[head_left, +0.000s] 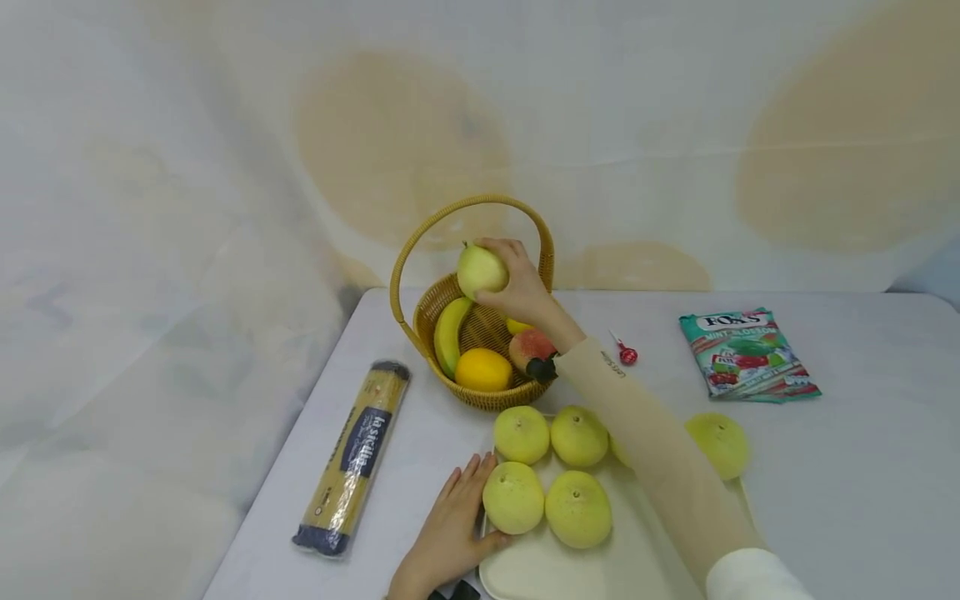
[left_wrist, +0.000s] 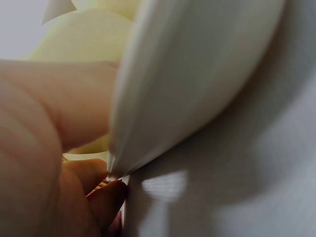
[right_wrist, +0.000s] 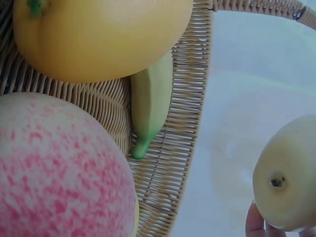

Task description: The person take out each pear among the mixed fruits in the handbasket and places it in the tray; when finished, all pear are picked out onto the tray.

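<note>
High over the wicker basket [head_left: 491,400], my right hand [head_left: 525,287] holds a pale green pear [head_left: 480,271], its stem pointing up. The right wrist view shows the pear [right_wrist: 291,175] with fingertips under it. Inside the basket lie a banana [head_left: 450,337], an orange-yellow fruit [head_left: 483,370], a red-speckled peach [head_left: 527,346] and another yellow fruit partly hidden by my arm. My left hand [head_left: 450,525] rests at the left edge of the cream tray [head_left: 540,575], fingers stretched forward and thumb over the rim. Beside it, a round yellow-green fruit [head_left: 513,498] sits on the tray.
Several more yellow-green fruits [head_left: 578,510] stand on the tray, one behind my right forearm. A packet of spaghetti [head_left: 356,458] lies left of the basket. To the right are a red lollipop [head_left: 627,356] and a green candy bag [head_left: 750,357]. The basket's handle [head_left: 480,200] arches up.
</note>
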`<state>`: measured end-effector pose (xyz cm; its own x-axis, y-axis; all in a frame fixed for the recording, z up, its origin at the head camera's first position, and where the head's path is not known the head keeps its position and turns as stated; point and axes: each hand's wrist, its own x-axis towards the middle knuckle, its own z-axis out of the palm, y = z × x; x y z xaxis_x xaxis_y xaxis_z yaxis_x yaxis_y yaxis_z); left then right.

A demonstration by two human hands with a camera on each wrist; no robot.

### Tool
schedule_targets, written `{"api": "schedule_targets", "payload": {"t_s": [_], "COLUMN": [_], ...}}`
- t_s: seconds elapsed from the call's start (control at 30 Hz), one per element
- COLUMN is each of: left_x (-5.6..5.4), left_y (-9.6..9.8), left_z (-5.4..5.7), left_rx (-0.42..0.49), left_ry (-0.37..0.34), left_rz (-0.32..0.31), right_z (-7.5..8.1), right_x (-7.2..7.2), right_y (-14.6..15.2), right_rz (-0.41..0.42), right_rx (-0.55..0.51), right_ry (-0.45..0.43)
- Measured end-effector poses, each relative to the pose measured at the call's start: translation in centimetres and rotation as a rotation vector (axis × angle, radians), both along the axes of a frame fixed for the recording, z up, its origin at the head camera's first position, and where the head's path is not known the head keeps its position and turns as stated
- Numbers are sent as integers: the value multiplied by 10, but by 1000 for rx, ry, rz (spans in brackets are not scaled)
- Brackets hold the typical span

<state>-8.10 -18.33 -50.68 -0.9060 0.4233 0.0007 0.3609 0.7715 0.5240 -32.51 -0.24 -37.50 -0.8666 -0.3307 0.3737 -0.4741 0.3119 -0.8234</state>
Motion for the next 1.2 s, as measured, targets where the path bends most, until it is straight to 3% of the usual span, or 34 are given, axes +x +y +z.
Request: {"api": "schedule_targets", "payload": {"t_s": [0.47, 0.73, 1.2], "left_x": [-5, -7, -9], "left_y": [2, 0, 0], "left_z": [1, 1, 0], "left_rx": [10, 4, -19], "left_ry": [47, 23, 20], "left_rz": [-4, -5, 3], "right_z": [1, -3, 19], "right_x": [6, 9, 28], "right_y": [10, 12, 37], "right_rz": [-15, -19, -57], "right_rx": [-70, -63, -183], "right_ry": [18, 28, 77]}}
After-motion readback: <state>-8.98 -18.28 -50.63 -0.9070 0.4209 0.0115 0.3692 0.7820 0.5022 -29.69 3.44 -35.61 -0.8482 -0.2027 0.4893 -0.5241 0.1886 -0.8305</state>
